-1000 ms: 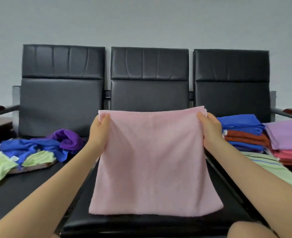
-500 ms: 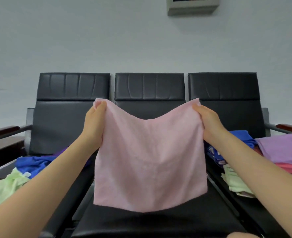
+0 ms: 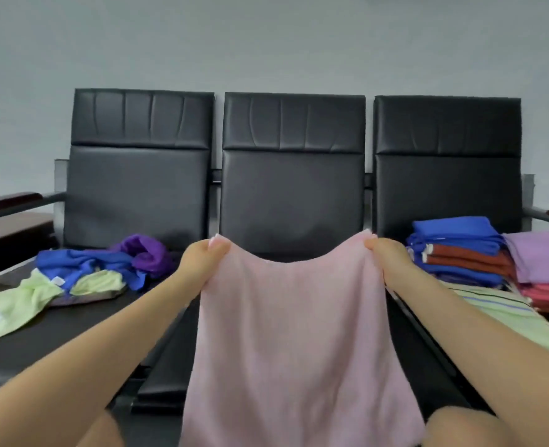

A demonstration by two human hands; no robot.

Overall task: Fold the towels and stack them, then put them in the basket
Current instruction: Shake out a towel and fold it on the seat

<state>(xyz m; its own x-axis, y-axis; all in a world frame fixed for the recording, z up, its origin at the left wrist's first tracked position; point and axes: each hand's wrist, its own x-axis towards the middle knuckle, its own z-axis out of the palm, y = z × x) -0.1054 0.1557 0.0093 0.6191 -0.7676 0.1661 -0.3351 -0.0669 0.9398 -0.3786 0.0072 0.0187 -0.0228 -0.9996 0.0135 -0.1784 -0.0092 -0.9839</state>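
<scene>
A pink towel [image 3: 295, 333] hangs in front of me over the middle seat of a black three-seat bench. My left hand [image 3: 202, 258] pinches its top left corner and my right hand [image 3: 387, 256] pinches its top right corner. The top edge sags between them, and the lower end reaches out of the frame at the bottom. On the left seat lies a loose heap of unfolded towels [image 3: 82, 275] in blue, purple and light green. Folded towels [image 3: 460, 250] in blue, rust, lilac and pink are stacked on the right seat. No basket is in view.
The bench [image 3: 294, 195] has three black padded backrests against a grey wall. Armrests [image 3: 12, 201] stick out at both ends. A light green striped towel [image 3: 505, 314] lies flat at the front of the right seat. My knees show at the bottom edge.
My hands have come down and forward with the pink towel, from backrest height to just above the seat. The view has tilted down, so the wall box is out of sight.
</scene>
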